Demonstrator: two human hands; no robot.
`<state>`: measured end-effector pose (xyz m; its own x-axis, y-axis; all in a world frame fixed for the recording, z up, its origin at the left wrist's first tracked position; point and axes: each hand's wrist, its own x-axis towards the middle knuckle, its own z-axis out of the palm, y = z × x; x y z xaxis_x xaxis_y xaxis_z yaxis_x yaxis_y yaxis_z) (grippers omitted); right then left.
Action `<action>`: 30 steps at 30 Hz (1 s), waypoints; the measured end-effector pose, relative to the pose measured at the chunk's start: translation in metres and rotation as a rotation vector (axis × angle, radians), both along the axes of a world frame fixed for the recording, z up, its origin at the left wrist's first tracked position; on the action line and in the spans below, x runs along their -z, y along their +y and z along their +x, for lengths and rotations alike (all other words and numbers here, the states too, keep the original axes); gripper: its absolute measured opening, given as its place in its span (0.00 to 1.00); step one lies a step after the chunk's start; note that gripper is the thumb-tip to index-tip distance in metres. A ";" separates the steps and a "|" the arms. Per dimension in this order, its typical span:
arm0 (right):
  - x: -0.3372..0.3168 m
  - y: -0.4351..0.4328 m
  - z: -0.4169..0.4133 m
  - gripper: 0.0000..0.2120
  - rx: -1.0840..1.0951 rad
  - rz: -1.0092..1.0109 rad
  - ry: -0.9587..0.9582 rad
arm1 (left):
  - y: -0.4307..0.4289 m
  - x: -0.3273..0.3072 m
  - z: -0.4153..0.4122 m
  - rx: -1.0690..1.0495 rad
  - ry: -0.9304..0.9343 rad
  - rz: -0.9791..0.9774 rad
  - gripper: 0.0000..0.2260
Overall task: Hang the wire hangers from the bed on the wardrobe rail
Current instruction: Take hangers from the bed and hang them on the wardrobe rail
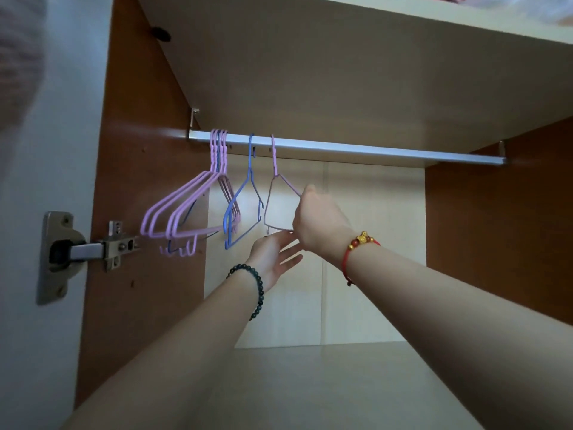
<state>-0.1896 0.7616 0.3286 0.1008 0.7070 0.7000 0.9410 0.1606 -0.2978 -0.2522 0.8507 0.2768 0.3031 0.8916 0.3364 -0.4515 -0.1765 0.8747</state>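
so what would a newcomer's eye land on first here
Two bare arms reach up into the wardrobe, where the right hand grips the single lilac hanger hooked on the silver rail. The left hand lies open just below that hanger. Further left on the rail hang a blue hanger and a tight bunch of lilac hangers.

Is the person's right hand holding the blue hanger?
No, the right hand grips the pale pink hanger, while the blue hanger hangs untouched on the rail beside it.
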 end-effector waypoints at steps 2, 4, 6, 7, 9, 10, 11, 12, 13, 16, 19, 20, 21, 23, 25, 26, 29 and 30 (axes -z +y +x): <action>0.007 0.002 0.008 0.05 -0.063 0.002 0.042 | 0.001 0.008 0.000 -0.010 0.016 0.014 0.07; 0.015 -0.003 0.020 0.13 -0.080 0.021 0.053 | -0.003 0.017 0.002 -0.014 0.096 0.032 0.08; 0.024 -0.014 0.036 0.16 -0.075 0.035 0.038 | -0.010 0.029 0.007 -0.024 0.220 0.073 0.06; 0.029 -0.021 0.046 0.17 -0.073 0.038 0.035 | -0.014 0.034 0.011 -0.021 0.275 0.098 0.06; 0.041 -0.035 0.069 0.15 -0.060 0.031 0.048 | -0.024 0.044 0.020 0.001 0.360 0.152 0.09; 0.047 -0.043 0.081 0.13 -0.039 0.018 0.055 | -0.030 0.048 0.026 0.021 0.393 0.181 0.10; 0.055 -0.053 0.093 0.13 -0.016 -0.002 0.053 | -0.036 0.053 0.032 0.043 0.420 0.207 0.11; 0.063 -0.065 0.105 0.13 0.010 -0.030 0.049 | -0.044 0.057 0.039 0.063 0.443 0.232 0.11; 0.071 -0.078 0.117 0.14 0.035 -0.058 0.048 | -0.052 0.060 0.047 0.082 0.466 0.257 0.11; 0.096 -0.123 0.149 0.15 0.099 -0.120 0.074 | -0.082 0.072 0.075 0.163 0.528 0.339 0.09; 0.119 -0.173 0.178 0.16 0.164 -0.140 0.124 | -0.118 0.087 0.105 0.270 0.571 0.427 0.08; 0.126 -0.191 0.187 0.16 0.184 -0.137 0.144 | -0.132 0.092 0.116 0.308 0.581 0.459 0.08; 0.133 -0.211 0.195 0.16 0.206 -0.132 0.167 | -0.147 0.098 0.127 0.350 0.588 0.490 0.08; 0.146 -0.251 0.211 0.15 0.264 -0.114 0.205 | -0.179 0.108 0.149 0.436 0.604 0.561 0.08; 0.157 -0.296 0.226 0.14 0.345 -0.089 0.238 | -0.215 0.117 0.172 0.520 0.623 0.642 0.09; 0.162 -0.319 0.232 0.14 0.382 -0.073 0.264 | -0.233 0.122 0.184 0.559 0.625 0.676 0.10; 0.180 -0.393 0.247 0.12 0.482 -0.013 0.359 | -0.290 0.138 0.219 0.679 0.612 0.729 0.10; 0.186 -0.419 0.250 0.11 0.519 0.010 0.383 | -0.310 0.144 0.229 0.728 0.604 0.737 0.10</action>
<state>0.0601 0.3430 0.1428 0.6721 0.4928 0.5527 0.7244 -0.2830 -0.6286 -0.0230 0.5407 0.1330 0.9410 0.0984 0.3237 -0.2043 -0.5975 0.7754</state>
